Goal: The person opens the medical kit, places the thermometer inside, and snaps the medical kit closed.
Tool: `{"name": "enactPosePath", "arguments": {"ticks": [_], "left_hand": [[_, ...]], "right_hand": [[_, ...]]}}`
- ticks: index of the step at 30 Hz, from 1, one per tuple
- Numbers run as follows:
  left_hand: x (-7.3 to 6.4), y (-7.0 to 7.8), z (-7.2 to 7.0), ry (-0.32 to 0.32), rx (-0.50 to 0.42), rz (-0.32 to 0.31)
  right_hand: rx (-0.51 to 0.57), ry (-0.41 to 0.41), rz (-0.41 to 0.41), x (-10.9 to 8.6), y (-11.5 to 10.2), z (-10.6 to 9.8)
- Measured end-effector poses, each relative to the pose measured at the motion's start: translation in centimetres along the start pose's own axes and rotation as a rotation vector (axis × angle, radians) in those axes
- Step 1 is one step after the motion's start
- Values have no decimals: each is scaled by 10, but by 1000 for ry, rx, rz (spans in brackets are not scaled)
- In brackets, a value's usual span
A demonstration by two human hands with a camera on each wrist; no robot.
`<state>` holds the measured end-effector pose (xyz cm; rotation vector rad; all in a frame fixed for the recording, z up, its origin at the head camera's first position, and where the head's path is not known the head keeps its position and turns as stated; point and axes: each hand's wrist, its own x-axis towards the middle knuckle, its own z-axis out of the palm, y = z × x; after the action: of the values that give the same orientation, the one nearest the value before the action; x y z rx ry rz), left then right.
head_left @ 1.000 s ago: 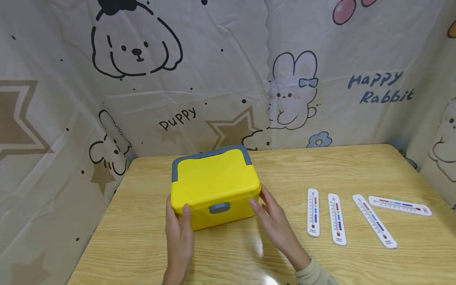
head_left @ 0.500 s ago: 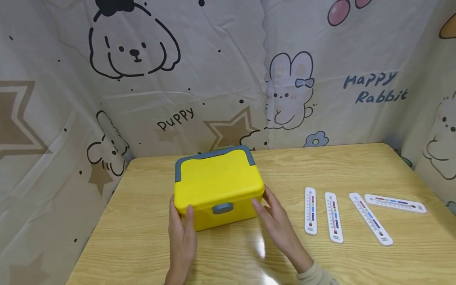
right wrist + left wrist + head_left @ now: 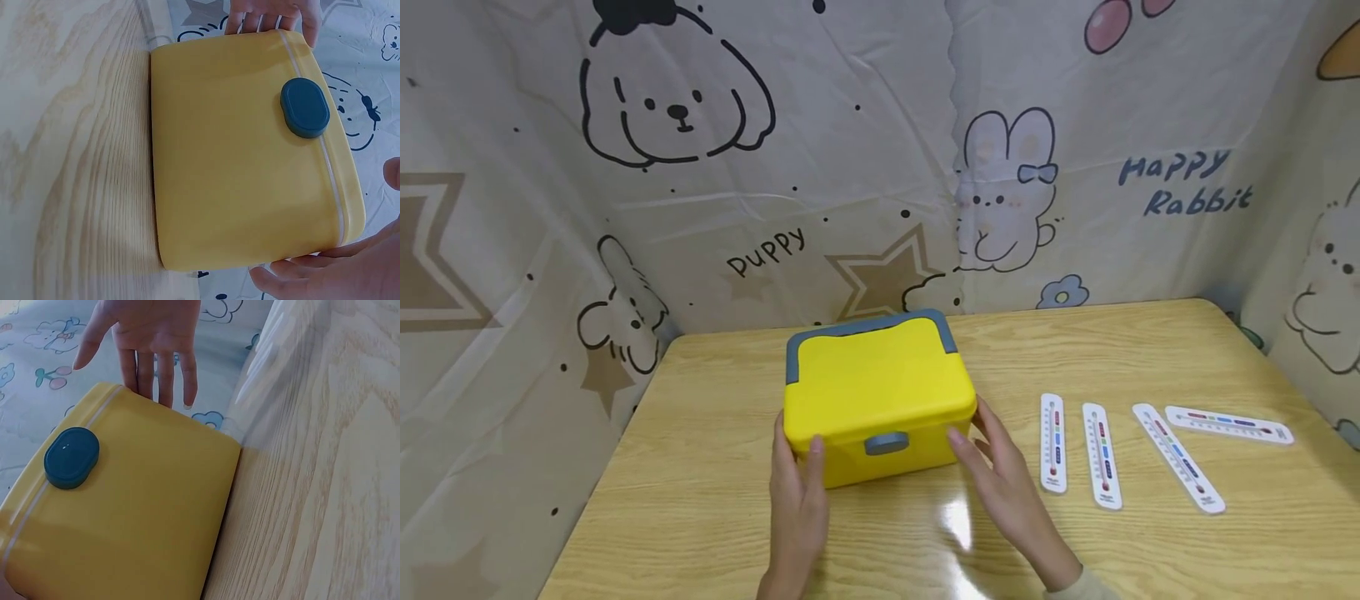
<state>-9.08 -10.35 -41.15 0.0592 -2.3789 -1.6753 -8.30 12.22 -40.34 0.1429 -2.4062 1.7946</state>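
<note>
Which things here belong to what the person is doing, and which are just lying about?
Part of the job, it seems:
- box, lid down, between both hands
- left hand, at the box's left side
- right hand, at its right side

Apparently just there:
- four thermometers, untouched on the table
- cloth, behind the table
</note>
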Motion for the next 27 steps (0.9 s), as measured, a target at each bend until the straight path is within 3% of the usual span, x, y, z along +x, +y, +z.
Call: {"name": "enactPosePath", "arguments": {"ticks": [7,19,27], "left_hand": [[-4,1,8,-41,-22,49],[-8,6,18,-83,-19,28],[-10,5,22,-92,-18,92]], "right_hand": [[-2,21,10,-4,3,-9],[17,65,16,-10,4,-19],[-2,75,62,-18,0,-24]]}}
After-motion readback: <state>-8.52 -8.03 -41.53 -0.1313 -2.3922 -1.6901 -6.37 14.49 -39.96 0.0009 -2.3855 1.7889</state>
